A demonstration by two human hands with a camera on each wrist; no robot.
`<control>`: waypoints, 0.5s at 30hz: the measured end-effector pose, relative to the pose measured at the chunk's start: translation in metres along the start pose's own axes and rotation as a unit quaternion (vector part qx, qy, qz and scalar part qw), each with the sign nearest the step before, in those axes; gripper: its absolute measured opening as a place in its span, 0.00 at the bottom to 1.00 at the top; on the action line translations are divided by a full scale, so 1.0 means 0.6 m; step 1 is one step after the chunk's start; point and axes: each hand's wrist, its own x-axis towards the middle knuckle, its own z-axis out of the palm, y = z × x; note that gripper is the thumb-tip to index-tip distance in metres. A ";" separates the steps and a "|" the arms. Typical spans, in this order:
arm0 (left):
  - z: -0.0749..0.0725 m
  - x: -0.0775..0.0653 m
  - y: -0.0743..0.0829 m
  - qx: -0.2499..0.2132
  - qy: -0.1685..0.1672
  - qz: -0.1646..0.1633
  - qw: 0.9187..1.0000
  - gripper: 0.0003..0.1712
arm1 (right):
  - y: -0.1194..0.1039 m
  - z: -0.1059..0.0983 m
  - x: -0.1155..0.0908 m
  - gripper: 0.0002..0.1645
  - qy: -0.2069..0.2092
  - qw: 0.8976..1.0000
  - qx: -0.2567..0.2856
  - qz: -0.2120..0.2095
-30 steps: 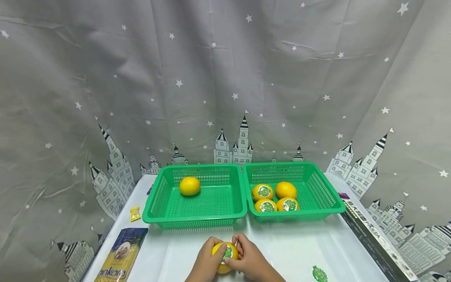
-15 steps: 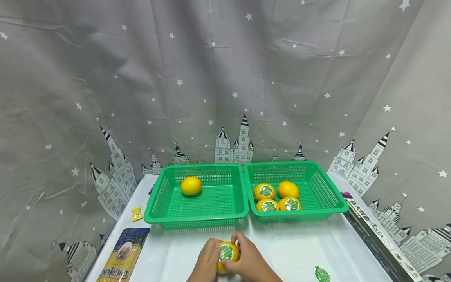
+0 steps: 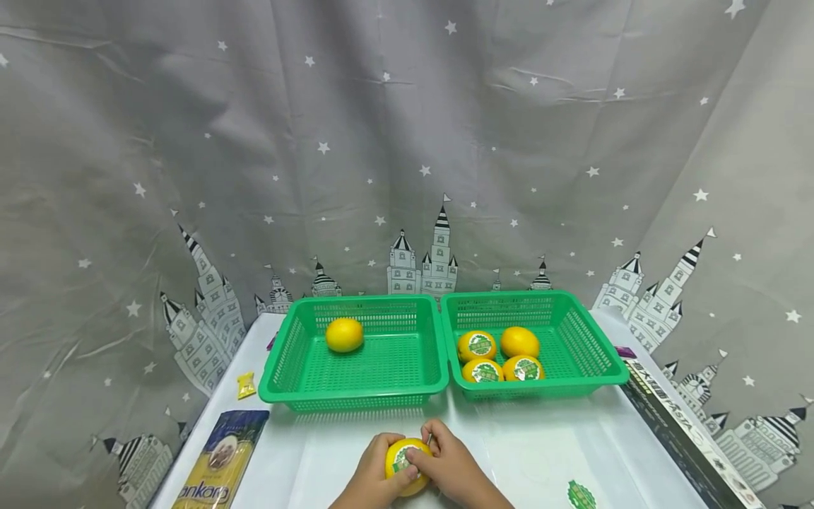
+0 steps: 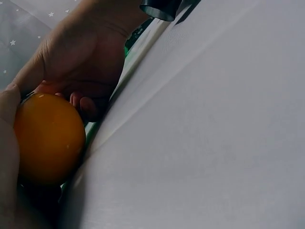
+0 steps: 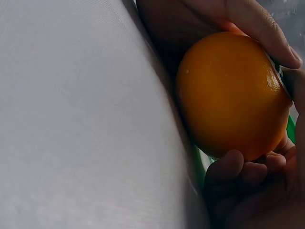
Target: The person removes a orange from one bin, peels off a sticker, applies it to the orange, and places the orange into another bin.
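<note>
An orange [image 3: 415, 488] with a green-and-white sticker [image 3: 400, 459] on top is held low at the table's front. My left hand [image 3: 375, 470] grips it from the left, its thumb lying over the near side. From the right, my right hand [image 3: 448, 463] presses its thumb on the sticker, with its fingers curled by the fruit's side. The right wrist view shows the bare underside of the orange [image 5: 233, 98] with curled fingertips [image 5: 228, 164] against it. Parts of the sticker are covered by the thumb.
Behind stand two green baskets: the left basket [image 3: 356, 397] has one plain orange [image 3: 345, 334], the right basket [image 3: 547, 387] several, mostly stickered. A loose green sticker [image 3: 581, 495] lies front right. A pasta packet [image 3: 222, 459], yellow sachet [image 3: 246, 385] and long black box [image 3: 687, 438] line the sides.
The orange has been turned and shifted slightly in the hands. My left thumb has moved down to its near side, and my right thumb has come up onto the sticker.
</note>
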 end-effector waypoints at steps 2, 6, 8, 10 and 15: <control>-0.001 0.000 0.001 0.000 -0.004 0.001 1.000 0.28 | 0.000 -0.001 0.000 0.24 0.000 1.000 -0.001 0.000; -0.004 -0.001 0.001 -0.001 -0.020 0.004 1.000 0.28 | 0.005 -0.009 -0.002 0.23 -0.025 1.000 -0.011 -0.014; -0.007 -0.003 0.003 -0.007 -0.034 0.001 0.999 0.27 | 0.009 -0.015 -0.004 0.24 -0.045 0.999 -0.014 -0.027; -0.010 -0.005 0.006 -0.005 -0.047 -0.002 0.999 0.27 | 0.014 -0.021 -0.005 0.26 -0.064 0.997 -0.015 -0.042; -0.015 -0.006 0.008 0.010 -0.055 -0.002 0.998 0.28 | 0.020 -0.028 -0.003 0.29 -0.080 0.995 -0.009 -0.058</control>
